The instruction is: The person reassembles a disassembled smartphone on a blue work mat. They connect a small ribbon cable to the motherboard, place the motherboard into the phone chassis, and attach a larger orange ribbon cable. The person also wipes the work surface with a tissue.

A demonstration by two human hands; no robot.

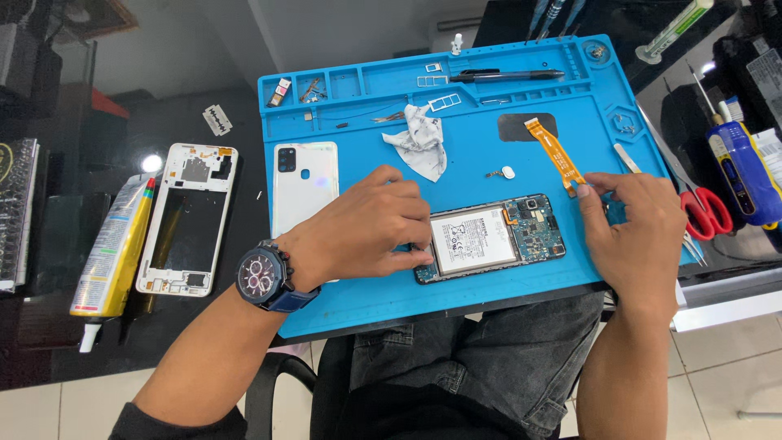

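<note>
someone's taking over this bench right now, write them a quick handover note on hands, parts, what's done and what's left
Left hand: pressing on the left end of the opened phone on the blue mat.
Right hand: pinching the lower end of the orange flex cable, which lies free of the phone.
Done: white back cover off, on the mat; white mid frame off, on the desk to the left.
Left: the flex cable is not seated; frame and cover are still off.

Left hand (371,224) pins opened phone (491,238) on blue mat (481,285); right hand (635,232) fingers (593,189) pinch orange flex cable (554,151) end.
</note>
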